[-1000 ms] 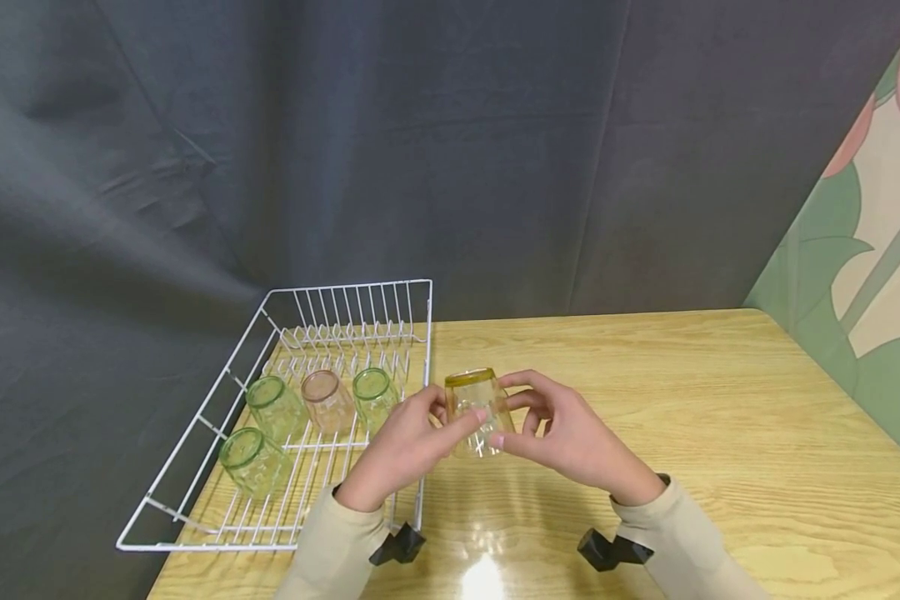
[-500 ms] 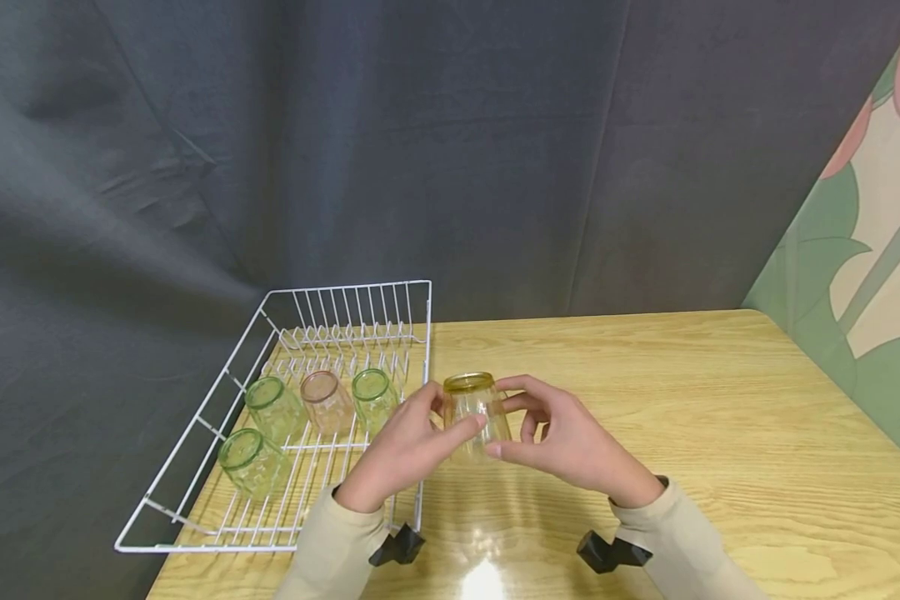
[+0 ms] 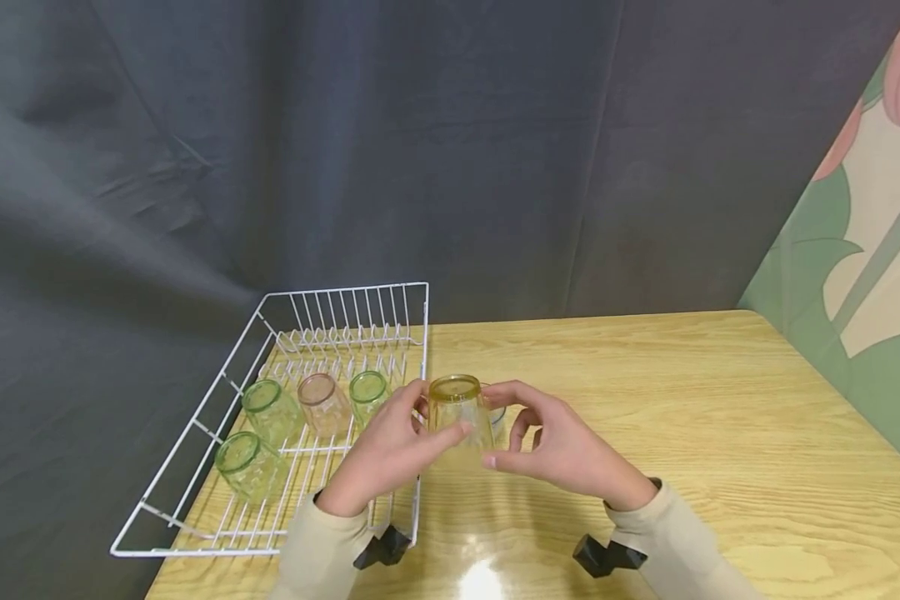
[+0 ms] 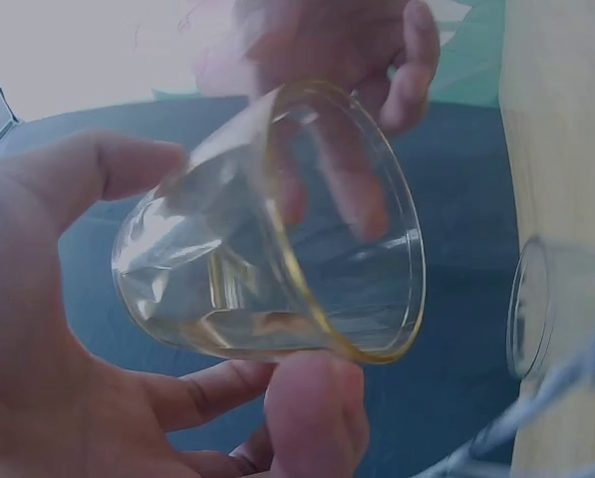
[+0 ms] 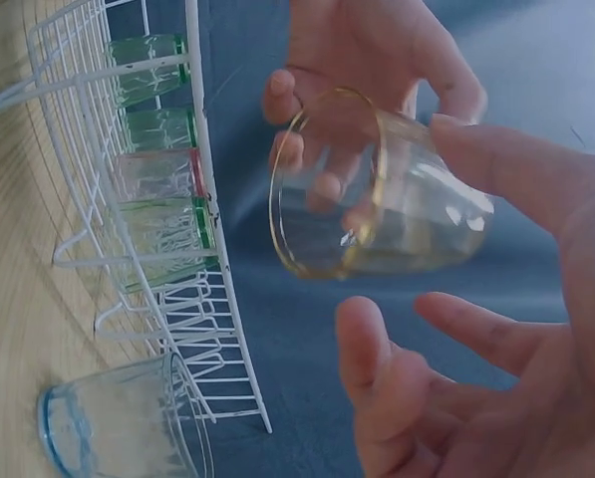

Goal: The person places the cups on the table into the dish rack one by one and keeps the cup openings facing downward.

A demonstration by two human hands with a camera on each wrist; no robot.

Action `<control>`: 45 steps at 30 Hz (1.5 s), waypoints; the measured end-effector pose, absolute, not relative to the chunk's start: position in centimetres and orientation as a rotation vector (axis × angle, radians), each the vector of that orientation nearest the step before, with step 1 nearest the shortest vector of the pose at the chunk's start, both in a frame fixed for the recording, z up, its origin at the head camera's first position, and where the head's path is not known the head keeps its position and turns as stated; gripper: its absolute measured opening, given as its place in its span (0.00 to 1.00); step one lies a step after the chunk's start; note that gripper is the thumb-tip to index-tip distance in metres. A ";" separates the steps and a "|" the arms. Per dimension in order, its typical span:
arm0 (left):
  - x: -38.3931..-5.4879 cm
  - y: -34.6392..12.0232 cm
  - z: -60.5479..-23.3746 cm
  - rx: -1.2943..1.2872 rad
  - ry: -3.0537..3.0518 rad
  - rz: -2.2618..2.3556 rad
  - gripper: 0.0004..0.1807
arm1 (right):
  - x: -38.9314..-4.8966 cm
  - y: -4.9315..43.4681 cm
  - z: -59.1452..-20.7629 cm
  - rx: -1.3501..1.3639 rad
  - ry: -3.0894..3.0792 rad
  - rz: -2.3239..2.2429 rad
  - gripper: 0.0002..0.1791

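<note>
An amber-tinted glass tumbler is held mouth down in front of me, above the table beside the rack. My left hand grips it, with the thumb on the near side and fingers around the far side. My right hand is just to its right, thumb and fingers spread. In the right wrist view, one right fingertip lies close against the wall of the amber tumbler, while the other fingers stand apart from it. Behind it, a clear tumbler with a blue base stands upright on the table, partly hidden in the head view.
At the left is a white wire dish rack. Upside down in it are a pink tumbler and several green tumblers. A dark curtain hangs behind the wooden table.
The left hand has moved the amber tumbler slightly left. The right thumb has drawn away from it, and the clear tumbler now shows in the gap.
</note>
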State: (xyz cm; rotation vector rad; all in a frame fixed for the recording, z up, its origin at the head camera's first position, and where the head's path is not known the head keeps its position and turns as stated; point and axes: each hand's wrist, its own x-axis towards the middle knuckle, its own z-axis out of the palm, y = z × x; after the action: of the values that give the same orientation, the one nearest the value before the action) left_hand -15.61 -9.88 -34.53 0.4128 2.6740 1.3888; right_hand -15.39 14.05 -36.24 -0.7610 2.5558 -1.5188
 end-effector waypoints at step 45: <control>-16.5 -24.1 -36.3 -0.052 2.747 0.760 0.54 | -16.4 14.9 -37.6 -0.706 2.609 -1.468 0.27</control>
State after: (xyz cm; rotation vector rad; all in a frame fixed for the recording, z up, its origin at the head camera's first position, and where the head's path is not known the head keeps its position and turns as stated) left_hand -16.53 -24.15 -36.29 -0.0519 2.7470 0.7605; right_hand -16.41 14.86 -37.61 -0.7061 2.6093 -1.4681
